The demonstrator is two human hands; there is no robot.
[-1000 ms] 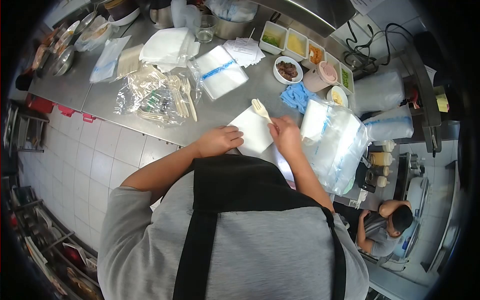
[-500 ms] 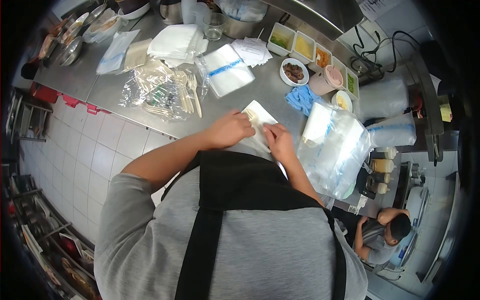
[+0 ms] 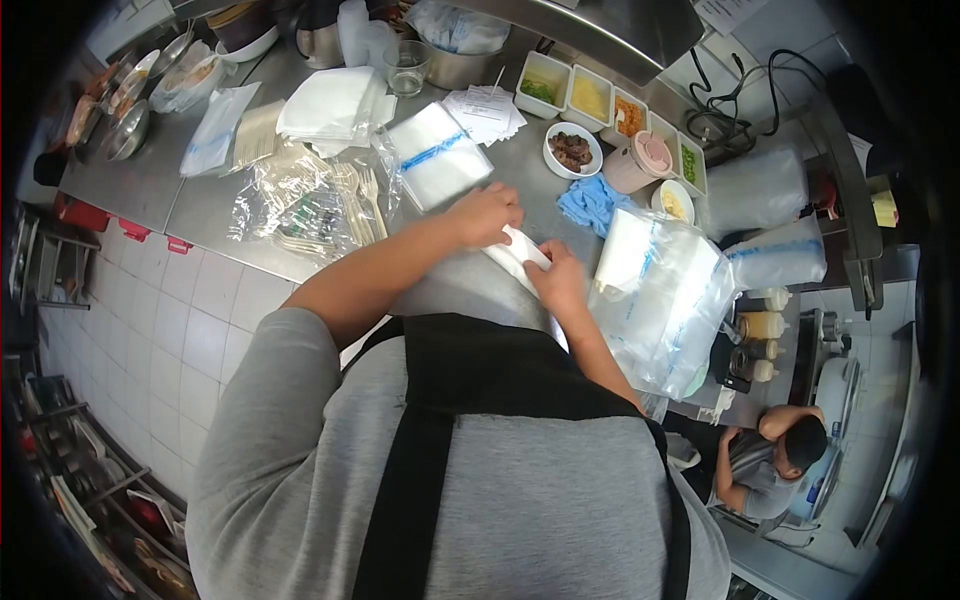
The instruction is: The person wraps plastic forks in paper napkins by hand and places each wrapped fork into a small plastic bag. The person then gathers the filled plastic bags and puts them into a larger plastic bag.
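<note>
A white paper napkin, folded into a narrow strip, lies slantwise on the steel counter in front of me. My left hand has its fingers curled over the far end of the napkin. Lower down, my right hand pinches the napkin's near side between thumb and fingers. No fork shows outside the folds now. To the left, a clear plastic bag holds several pale disposable forks. Just beyond my left hand sits a wrapped pack of white napkins.
A blue cloth and a plastic-wrapped napkin pack lie at the right. Behind stand a bowl of browned food, several topping tubs and loose napkins. A person sits at the lower right.
The napkin was open with a pale fork on it; now it is folded over and the fork is hidden. My left hand has moved up and slightly right along it.
</note>
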